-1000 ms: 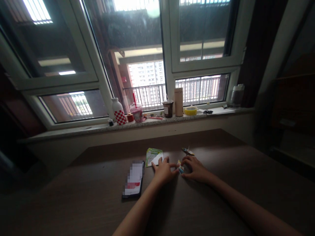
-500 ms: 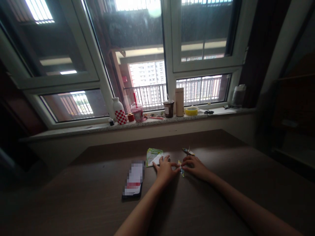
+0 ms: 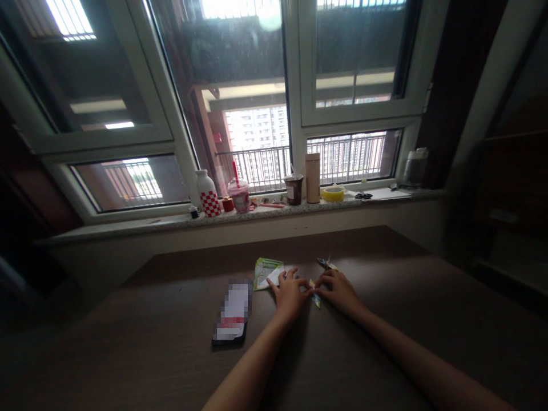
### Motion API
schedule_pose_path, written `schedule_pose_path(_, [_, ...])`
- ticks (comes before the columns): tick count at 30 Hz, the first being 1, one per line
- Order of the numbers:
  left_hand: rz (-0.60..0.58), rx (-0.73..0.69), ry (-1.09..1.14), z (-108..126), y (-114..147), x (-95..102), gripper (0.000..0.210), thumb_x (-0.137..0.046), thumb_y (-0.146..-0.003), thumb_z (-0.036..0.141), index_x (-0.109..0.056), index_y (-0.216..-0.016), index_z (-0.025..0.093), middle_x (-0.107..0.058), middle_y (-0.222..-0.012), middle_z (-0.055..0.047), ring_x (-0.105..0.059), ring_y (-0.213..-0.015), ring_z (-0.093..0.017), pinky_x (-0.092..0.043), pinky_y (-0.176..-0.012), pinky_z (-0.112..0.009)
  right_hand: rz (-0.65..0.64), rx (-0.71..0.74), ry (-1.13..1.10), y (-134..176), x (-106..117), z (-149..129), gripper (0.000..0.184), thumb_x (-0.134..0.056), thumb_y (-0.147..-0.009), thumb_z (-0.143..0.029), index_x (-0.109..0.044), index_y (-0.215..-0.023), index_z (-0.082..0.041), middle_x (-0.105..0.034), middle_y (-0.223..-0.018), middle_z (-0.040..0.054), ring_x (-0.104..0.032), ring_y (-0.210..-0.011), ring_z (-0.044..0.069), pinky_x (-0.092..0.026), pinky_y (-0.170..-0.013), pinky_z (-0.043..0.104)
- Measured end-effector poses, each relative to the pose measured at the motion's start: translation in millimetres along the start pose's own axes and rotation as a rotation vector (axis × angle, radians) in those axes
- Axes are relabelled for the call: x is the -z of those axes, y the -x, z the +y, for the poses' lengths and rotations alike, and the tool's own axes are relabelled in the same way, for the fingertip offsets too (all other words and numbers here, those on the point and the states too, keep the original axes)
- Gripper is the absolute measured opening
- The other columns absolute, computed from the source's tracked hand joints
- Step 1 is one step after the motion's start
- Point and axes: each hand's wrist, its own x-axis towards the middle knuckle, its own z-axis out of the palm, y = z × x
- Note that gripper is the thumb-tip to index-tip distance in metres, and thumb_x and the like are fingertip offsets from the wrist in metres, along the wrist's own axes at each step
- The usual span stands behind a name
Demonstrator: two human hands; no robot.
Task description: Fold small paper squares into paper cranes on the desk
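Between my two hands, on the dark brown table (image 3: 180,319), is a small folded piece of patterned paper (image 3: 315,299) with yellow, white and blue on it. My left hand (image 3: 291,292) pinches its left side with thumb and finger, the other fingers spread toward a stack of green and white paper sheets (image 3: 263,275). From the right, my right hand (image 3: 338,290) pinches the same paper, its fingertips close to the left ones. Just beyond the right hand lies another small folded paper piece (image 3: 325,263), partly hidden by the fingers.
A phone (image 3: 233,311) with a blurred screen lies left of my left forearm. Along the windowsill stand a checkered bottle (image 3: 209,197), a pink drink cup (image 3: 238,197), a dark drink cup (image 3: 293,189), a tan flask (image 3: 312,178), a yellow tape roll (image 3: 333,194) and black scissors (image 3: 363,196).
Both hands have shifted only slightly, with the fingertips still at the folded paper. The phone and the stack of sheets stay where they were.
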Motion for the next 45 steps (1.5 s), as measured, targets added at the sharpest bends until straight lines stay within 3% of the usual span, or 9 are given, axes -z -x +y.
schedule_pose_path(11, [-0.044,0.009,-0.024,5.2,0.5,3.2,0.023,-0.064,-0.084,0.053,-0.074,-0.098,0.038,-0.042,-0.154,0.004,-0.024,-0.147,-0.033,0.001,-0.115,-0.071,0.023,-0.011,0.027,-1.0,-3.4,0.1,0.013,-0.074,-0.075,-0.034,-0.077,-0.083,-0.023,-0.063,-0.106,0.0087,-0.057,-0.112,0.027,-0.042,-0.102,0.041])
schedule_pose_path(21, [-0.062,0.01,0.035,6.5,-2.8,3.8,0.016,-0.064,-0.083,0.043,-0.073,-0.094,0.035,-0.044,-0.154,0.004,-0.021,-0.149,-0.037,0.001,-0.111,-0.076,-0.015,-0.017,0.008,-4.5,-0.7,3.8,0.012,-0.071,-0.076,-0.027,-0.08,-0.084,-0.024,-0.064,-0.107,0.0092,-0.057,-0.112,0.027,-0.041,-0.103,0.041])
schedule_pose_path(35, [-0.206,-0.007,-0.01,1.3,-4.8,12.5,0.021,-0.056,-0.089,0.04,-0.07,-0.106,0.038,-0.034,-0.159,0.004,-0.013,-0.151,-0.039,-0.001,-0.109,-0.079,-0.028,-0.004,0.002,-5.6,1.1,6.2,0.013,-0.071,-0.075,-0.028,-0.08,-0.083,-0.024,-0.065,-0.107,0.01,-0.058,-0.112,0.028,-0.041,-0.104,0.042])
schedule_pose_path(45, [-0.227,-0.04,0.006,-6.0,-7.3,9.3,0.025,-0.056,-0.089,0.036,-0.068,-0.11,0.04,-0.032,-0.161,0.003,-0.009,-0.151,-0.04,0.001,-0.107,-0.081,-0.044,-0.024,0.031,-4.4,2.2,2.5,0.017,-0.069,-0.077,-0.027,-0.08,-0.089,-0.025,-0.065,-0.11,0.0094,-0.056,-0.115,0.028,-0.04,-0.105,0.043])
